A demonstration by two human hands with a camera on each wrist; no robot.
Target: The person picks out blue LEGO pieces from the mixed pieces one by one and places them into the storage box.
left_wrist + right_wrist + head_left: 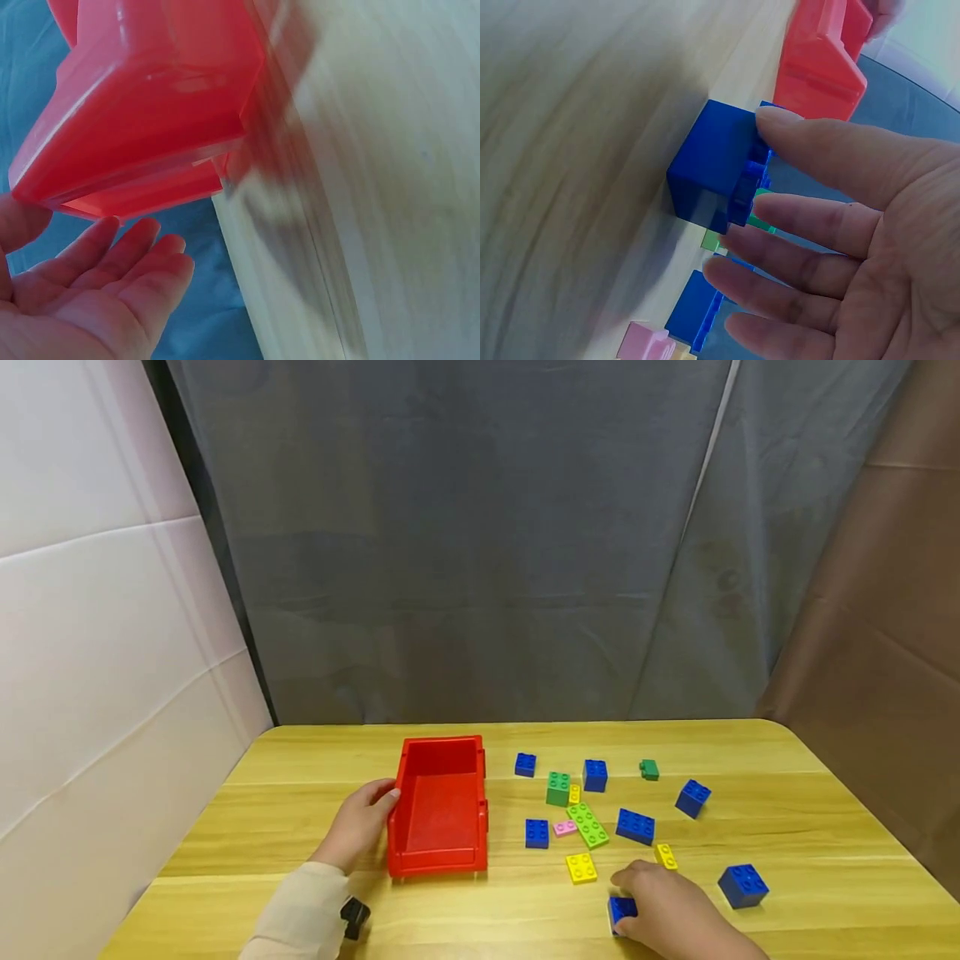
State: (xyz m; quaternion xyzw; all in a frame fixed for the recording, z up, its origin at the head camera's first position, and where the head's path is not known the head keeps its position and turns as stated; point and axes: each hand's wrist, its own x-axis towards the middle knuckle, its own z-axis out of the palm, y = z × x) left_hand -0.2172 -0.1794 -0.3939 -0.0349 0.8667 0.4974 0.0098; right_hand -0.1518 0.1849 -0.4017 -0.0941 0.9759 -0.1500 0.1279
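Note:
My left hand [360,822] holds the left side wall of a red plastic bin [438,866], its thumb at the rim. In the left wrist view, the fingers [142,262] lie just beside the bin's edge. My right hand [667,902] is at a blue building brick [621,912] near the table's front, partly covering it. The right wrist view has the thumb [784,124] at one edge of that brick and the fairly straight fingers close to its studded side. A yellow brick [581,868] and a small yellow brick [666,857] lie nearby.
Several blue bricks, such as one at right [742,886], lie scattered on the wooden table [517,918]. Among them are a lime brick [588,825], a pink brick [565,828], a green brick [558,788] and a small dark green piece [649,769]. A grey curtain [465,543] hangs behind.

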